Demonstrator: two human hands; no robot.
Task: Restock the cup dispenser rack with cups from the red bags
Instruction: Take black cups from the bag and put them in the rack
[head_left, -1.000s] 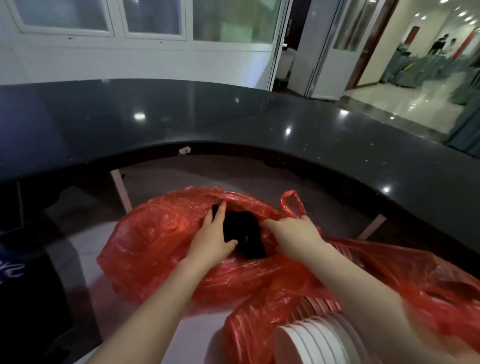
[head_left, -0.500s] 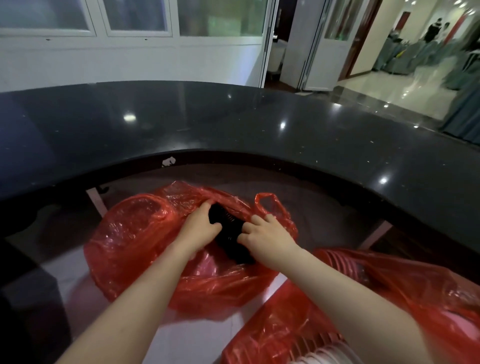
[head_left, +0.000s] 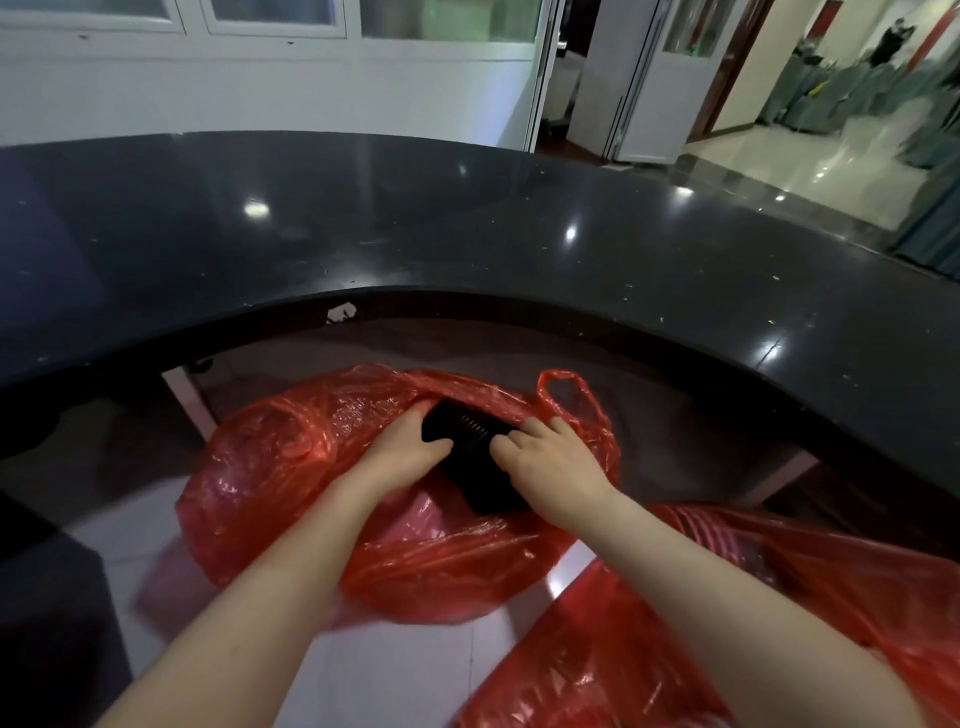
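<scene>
A crumpled red plastic bag (head_left: 291, 483) lies on the white floor below the counter. In its open mouth shows a black ribbed object (head_left: 470, 441), perhaps a stack of dark cups. My left hand (head_left: 402, 449) grips the object's left side, fingers curled into the bag opening. My right hand (head_left: 550, 462) holds its right side, fingers bent over the edge. A second red bag (head_left: 779, 597) lies at the lower right, with a row of ribbed red cups (head_left: 696, 525) showing through it. No dispenser rack is in view.
A curved black glossy counter (head_left: 467, 223) arcs above the bags, its underside close over them. A white support leg (head_left: 184, 400) stands left of the bag, another (head_left: 779, 475) at the right. A dark cabinet (head_left: 47, 613) fills the lower left. An open doorway lies beyond, top right.
The view has tilted up, so the white cups at the bottom have left the frame. My left hand curled onto the black object, and my right hand moved from the bag handle onto it.
</scene>
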